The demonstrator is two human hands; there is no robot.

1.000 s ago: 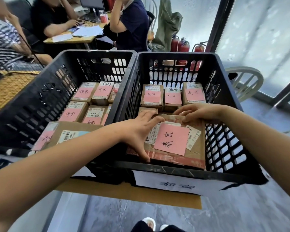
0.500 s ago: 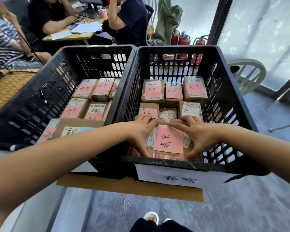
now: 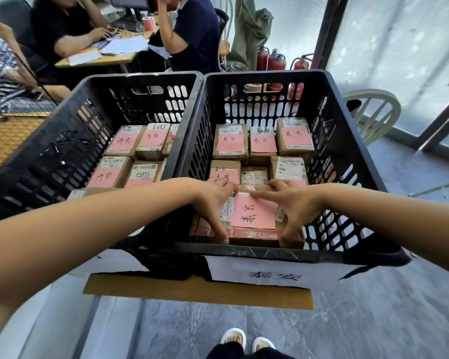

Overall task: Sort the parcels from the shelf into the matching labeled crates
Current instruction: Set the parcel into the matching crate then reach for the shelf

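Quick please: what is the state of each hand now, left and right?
Left hand: grips the parcel, fingers on its far edge, thumb on its near edge.
Right hand: grips the same parcel likewise.

Two crates stand side by side, the left crate (image 3: 62, 151) holding rows of parcels, the right crate (image 3: 347, 156) holding parcels at its far end and a larger parcel (image 3: 252, 216) near, between both hands.

- Grey marbled floor (image 3: 373, 327) fills the lower frame.
- Frosted glass panels (image 3: 399, 47) in dark frames, upper right, admit daylight.
- White wooden chair (image 3: 373, 110) at right.
- Red fire extinguishers (image 3: 272, 62) upper centre, beside a hanging green cloth (image 3: 249, 35).
- Wooden desk (image 3: 101, 60) with papers, upper left.
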